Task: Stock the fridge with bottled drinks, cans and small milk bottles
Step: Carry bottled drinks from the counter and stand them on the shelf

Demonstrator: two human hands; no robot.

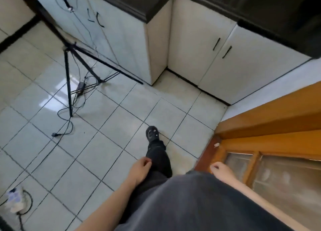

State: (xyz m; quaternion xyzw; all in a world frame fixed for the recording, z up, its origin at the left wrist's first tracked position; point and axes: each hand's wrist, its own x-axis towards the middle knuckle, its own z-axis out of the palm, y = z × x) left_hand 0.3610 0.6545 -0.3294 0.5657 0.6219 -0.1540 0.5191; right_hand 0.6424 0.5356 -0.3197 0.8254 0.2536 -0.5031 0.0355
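No fridge, bottle, can or milk bottle shows in the head view. My left hand (139, 168) hangs by my thigh with its fingers loosely curled and nothing in it. My right hand (221, 170) hangs at my right side, also loosely curled and holding nothing. Below me are my dark shirt, dark trousers and one black shoe (152, 133) stepping forward on the tiled floor.
A black tripod (69, 74) with trailing cables stands on the pale tiles at left. White cabinets (191, 44) under a dark countertop (139, 3) fill the back. A wooden door frame with glass panes (271, 152) runs along the right. A power strip (14, 199) lies at bottom left.
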